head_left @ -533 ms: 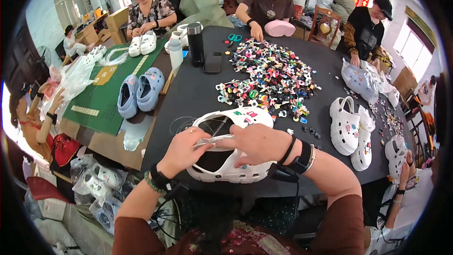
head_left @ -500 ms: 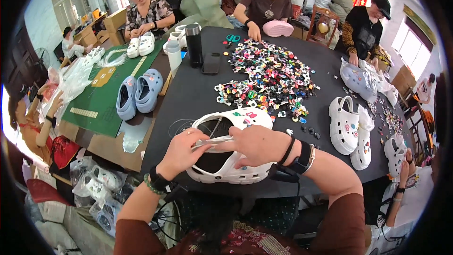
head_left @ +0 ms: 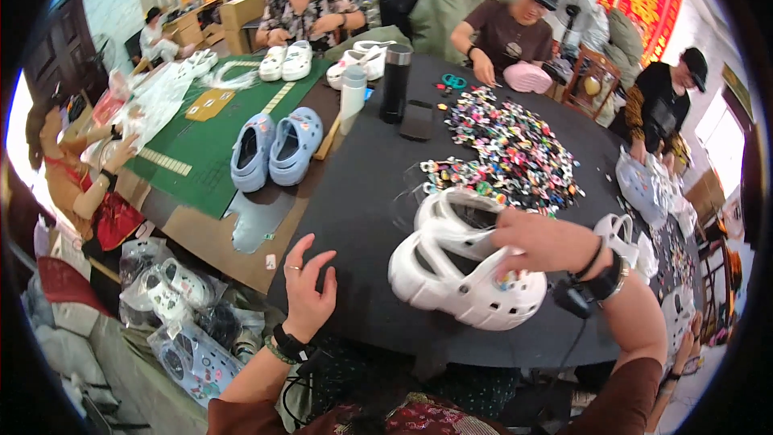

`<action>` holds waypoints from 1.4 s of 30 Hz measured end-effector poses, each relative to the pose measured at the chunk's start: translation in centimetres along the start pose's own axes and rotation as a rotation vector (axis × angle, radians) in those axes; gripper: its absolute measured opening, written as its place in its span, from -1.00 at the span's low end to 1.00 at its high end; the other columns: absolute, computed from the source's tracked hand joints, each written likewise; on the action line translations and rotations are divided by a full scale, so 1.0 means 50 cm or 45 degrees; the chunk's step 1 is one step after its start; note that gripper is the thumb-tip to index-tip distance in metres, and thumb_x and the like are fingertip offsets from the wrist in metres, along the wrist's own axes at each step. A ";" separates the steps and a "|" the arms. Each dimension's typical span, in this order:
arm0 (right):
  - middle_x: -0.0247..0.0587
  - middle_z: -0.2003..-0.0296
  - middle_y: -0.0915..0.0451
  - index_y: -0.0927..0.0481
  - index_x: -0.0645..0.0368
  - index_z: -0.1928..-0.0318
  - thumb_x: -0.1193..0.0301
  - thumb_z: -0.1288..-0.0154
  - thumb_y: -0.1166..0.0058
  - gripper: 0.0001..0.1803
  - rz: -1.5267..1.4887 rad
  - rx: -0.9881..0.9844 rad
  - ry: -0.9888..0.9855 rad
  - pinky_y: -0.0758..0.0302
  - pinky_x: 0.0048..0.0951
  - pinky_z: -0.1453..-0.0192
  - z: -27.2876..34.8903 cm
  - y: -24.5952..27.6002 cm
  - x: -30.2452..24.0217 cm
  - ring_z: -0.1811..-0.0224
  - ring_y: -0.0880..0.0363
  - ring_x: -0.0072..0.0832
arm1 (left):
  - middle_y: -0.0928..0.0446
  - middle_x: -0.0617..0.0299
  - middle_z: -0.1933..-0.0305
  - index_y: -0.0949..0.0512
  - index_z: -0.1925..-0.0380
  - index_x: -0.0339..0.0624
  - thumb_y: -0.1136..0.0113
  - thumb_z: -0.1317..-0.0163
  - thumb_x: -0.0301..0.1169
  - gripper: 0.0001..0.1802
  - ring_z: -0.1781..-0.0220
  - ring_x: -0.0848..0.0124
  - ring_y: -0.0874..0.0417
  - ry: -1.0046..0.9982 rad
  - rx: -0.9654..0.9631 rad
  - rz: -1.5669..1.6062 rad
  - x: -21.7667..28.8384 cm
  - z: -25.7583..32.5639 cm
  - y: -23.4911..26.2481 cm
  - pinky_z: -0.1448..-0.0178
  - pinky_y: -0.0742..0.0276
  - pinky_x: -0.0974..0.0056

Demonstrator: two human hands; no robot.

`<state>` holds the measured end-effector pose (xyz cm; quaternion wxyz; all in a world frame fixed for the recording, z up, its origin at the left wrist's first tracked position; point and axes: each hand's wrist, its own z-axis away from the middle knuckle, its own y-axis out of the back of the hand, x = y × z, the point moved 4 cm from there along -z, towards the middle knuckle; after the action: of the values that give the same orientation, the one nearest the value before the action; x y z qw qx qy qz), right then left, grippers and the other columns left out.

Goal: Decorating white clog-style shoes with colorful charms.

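The fingers of your right hand [head_left: 546, 242] are bent down over the rim of a pair of white clogs [head_left: 493, 300], gripping them; the thumb side is partly hidden, so its exact contact cannot be told. The two clogs sit side by side and tilted, one nearer you, one farther off, reaching leftward from those fingers with their heels to the left; the near toe, just below the fingers, carries small coloured charms. Whether the pair rests on the black counter [head_left: 346, 221] or is slightly raised cannot be told. Your left hand [head_left: 307, 300] is held up, bare, its fingers spread and curving, left of the heels and not touching them. Just beyond the right fingers, close behind the clogs, a wide heap of small multicoloured charms [head_left: 515, 153] takes up the counter. A black device [head_left: 570, 298] with a cable lies near your right wrist, and farther right, partly covered by your forearm, stands another white clog [head_left: 616, 234]. Beyond the left fingers and a little left are two blue clogs [head_left: 291, 153] on a green mat [head_left: 211, 125]. Farther out, between the directions of your two hands, stand a black bottle [head_left: 394, 84] and a white bottle [head_left: 352, 101], with a dark phone [head_left: 417, 122] beside the black one. Past the heap, a co-worker's hand [head_left: 483, 71] reaches in near a pink clog [head_left: 527, 78].
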<state>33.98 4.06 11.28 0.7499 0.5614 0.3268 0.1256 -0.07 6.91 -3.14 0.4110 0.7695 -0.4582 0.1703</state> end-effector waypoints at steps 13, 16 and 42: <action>0.05 0.23 -0.47 -0.55 0.23 0.27 0.23 -0.05 -0.34 -0.63 0.767 0.610 -0.636 -0.45 -0.09 -0.01 -0.031 0.213 0.471 0.09 -0.49 0.00 | -0.37 -0.08 -0.28 -0.62 0.17 -0.20 -0.22 -0.07 -0.49 -0.73 -0.34 -0.07 -0.33 -0.083 -0.250 -0.449 -0.002 0.013 -0.034 -0.38 -0.18 -0.07; 0.08 0.18 -0.47 -0.56 0.22 0.24 0.30 -0.04 -0.35 -0.65 0.897 0.683 -0.816 -0.50 -0.08 0.00 -0.047 0.218 0.570 0.08 -0.53 0.04 | -0.41 -0.06 -0.25 -0.63 0.22 -0.21 -0.21 -0.04 -0.51 -0.75 -0.32 -0.07 -0.34 -0.090 -0.283 -0.455 0.004 0.008 -0.036 -0.36 -0.20 -0.07; 0.17 -0.14 -0.46 -0.62 0.32 0.09 0.40 -0.12 -0.12 -0.66 0.792 0.930 -0.599 -0.32 0.02 -0.31 -0.079 0.053 0.493 -0.29 -0.27 0.05 | -0.53 0.00 -0.10 -0.60 0.24 -0.27 -0.13 -0.08 -0.55 -0.79 -0.19 -0.03 -0.47 -0.108 -0.270 -0.501 -0.011 0.020 -0.054 -0.27 -0.30 -0.05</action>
<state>50.58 21.64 4.48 0.4860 0.8692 -0.0093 0.0907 1.82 7.08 -5.39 0.4954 0.8029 -0.3314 0.0051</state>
